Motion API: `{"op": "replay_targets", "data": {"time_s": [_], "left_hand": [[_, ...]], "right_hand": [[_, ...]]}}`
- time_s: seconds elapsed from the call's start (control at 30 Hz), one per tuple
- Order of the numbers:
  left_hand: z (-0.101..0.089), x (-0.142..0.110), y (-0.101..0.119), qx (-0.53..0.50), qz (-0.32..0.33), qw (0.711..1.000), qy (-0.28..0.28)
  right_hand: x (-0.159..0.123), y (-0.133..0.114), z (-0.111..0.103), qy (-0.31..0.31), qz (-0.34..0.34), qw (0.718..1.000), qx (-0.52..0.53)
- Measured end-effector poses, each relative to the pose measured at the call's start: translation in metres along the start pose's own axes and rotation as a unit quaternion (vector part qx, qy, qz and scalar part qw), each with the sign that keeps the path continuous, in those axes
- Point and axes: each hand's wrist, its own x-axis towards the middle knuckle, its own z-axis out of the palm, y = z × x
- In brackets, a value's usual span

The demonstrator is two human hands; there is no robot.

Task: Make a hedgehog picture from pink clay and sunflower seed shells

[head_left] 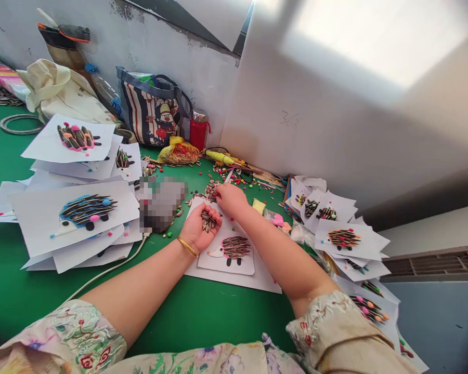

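My left hand (202,226) is cupped palm-up over the green table (203,311), its fingers curled round a small heap of striped sunflower seeds (208,220). A gold bangle sits on that wrist. My right hand (230,199) reaches further back, fingers pinched together at a scatter of loose seeds (211,189); what it pinches is too small to make out. Just under both hands lies a white card (228,259) with a pink clay hedgehog (233,246) whose back is covered in seeds.
Piles of finished hedgehog cards lie left (74,213) and right (345,236). A blurred grey object (160,202) with a white cable sits left of my hands. At the back wall stand a striped bag (152,111), a red bottle (198,130) and a yellow tool (221,156).
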Motion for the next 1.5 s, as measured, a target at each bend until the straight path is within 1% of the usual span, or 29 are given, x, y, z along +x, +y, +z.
{"op": "replay_targets", "data": {"time_s": [0.1, 0.2, 0.33, 0.37, 0.43, 0.53, 0.6, 0.7, 0.83, 0.9, 1.0, 1.1, 1.17, 1.27, 1.33, 1.43, 1.5], "left_hand": [[0.001, -0.001, 0.0, 0.004, -0.001, 1.0, 0.0], [0.001, -0.001, 0.0, 0.002, -0.003, 1.0, -0.001], [0.0, 0.0, 0.001, 0.002, -0.008, 1.0, -0.001], [-0.001, 0.0, 0.001, 0.0, -0.007, 1.0, -0.005], [-0.001, 0.0, 0.001, -0.003, -0.007, 1.0, -0.013], [0.0, 0.0, 0.001, -0.009, -0.009, 1.0, -0.007], [0.0, 0.0, 0.001, -0.012, -0.008, 1.0, -0.001], [-0.002, 0.002, 0.001, -0.015, -0.01, 1.0, -0.007], [-0.004, 0.003, 0.001, -0.009, -0.008, 1.0, -0.013], [-0.002, 0.002, 0.001, -0.008, -0.009, 1.0, -0.013], [0.002, -0.001, 0.0, -0.01, -0.012, 1.0, -0.003], [0.006, -0.002, 0.0, -0.012, -0.009, 1.0, 0.008], [0.007, -0.003, 0.0, -0.012, -0.009, 1.0, 0.009], [0.006, -0.002, 0.0, -0.011, -0.01, 1.0, 0.005], [0.006, -0.002, 0.0, -0.009, -0.012, 1.0, 0.002], [0.005, -0.002, 0.0, -0.01, -0.016, 1.0, 0.0], [0.006, -0.003, 0.001, -0.012, -0.017, 1.0, 0.002]], "right_hand": [[0.001, -0.001, 0.0, 0.012, 0.0, 1.0, 0.003], [-0.003, 0.002, -0.006, 0.027, 0.007, 0.999, 0.015], [-0.022, 0.011, -0.018, 0.034, 0.033, 0.998, 0.047], [-0.03, 0.014, -0.02, 0.035, 0.04, 0.997, 0.062], [-0.051, 0.022, -0.025, 0.053, 0.058, 0.988, 0.134], [-0.087, 0.036, -0.026, 0.076, 0.05, 0.968, 0.235], [-0.111, 0.045, -0.022, 0.068, 0.051, 0.951, 0.296], [-0.145, 0.053, -0.012, 0.059, 0.081, 0.927, 0.361], [-0.183, 0.048, -0.001, 0.037, 0.1, 0.909, 0.403], [-0.196, 0.043, 0.001, 0.036, 0.118, 0.906, 0.405], [-0.205, 0.037, 0.0, 0.038, 0.121, 0.914, 0.386], [-0.206, 0.035, -0.002, 0.05, 0.103, 0.925, 0.362], [-0.206, 0.033, -0.002, 0.051, 0.104, 0.926, 0.359], [-0.206, 0.028, -0.002, 0.036, 0.113, 0.927, 0.355], [-0.206, 0.024, -0.002, 0.018, 0.111, 0.934, 0.339], [-0.207, 0.026, -0.003, 0.006, 0.09, 0.959, 0.268], [-0.208, 0.034, -0.005, 0.036, 0.094, 0.98, 0.171]]}}
